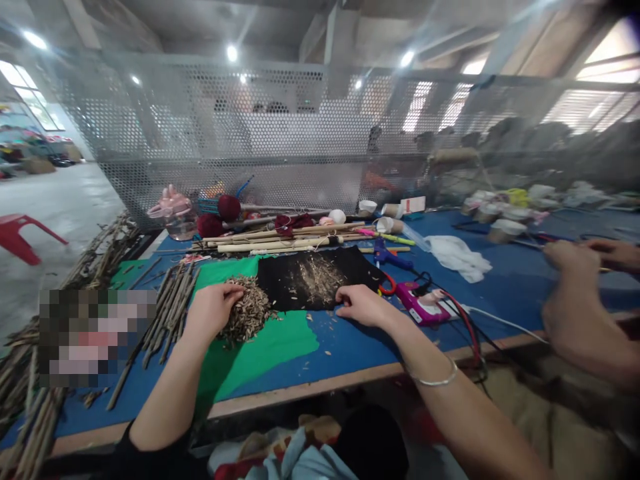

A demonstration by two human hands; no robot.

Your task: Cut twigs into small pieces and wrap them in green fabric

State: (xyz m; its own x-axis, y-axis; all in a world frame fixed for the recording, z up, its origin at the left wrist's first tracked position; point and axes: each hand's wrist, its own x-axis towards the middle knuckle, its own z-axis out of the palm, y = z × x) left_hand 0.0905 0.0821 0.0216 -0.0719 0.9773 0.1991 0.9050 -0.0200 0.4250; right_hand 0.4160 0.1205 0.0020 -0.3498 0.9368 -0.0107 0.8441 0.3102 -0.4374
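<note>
My left hand [214, 308] is at the left side of a heap of small brown husk-like pieces [250, 310]. Its fingers are pinched together over the heap, and what lies between them is too small to make out. The heap rests on a green cloth [280, 347]. Just right of it lies a black cloth [275, 280] with more of the brown bits scattered across its middle. At the black cloth's lower right edge, my right hand [361, 305] has curled fingers, with thumb and forefinger closed on that edge.
Thin twigs [170, 307] lie on the left. Behind the cloths are wooden sticks [280, 241] and dark red yarn balls [229, 208]. A blue glue gun [387, 255], a magenta power strip [425, 307] with cables and a white cloth [457, 257] sit rightward. A co-worker's hands [573, 260] work far right.
</note>
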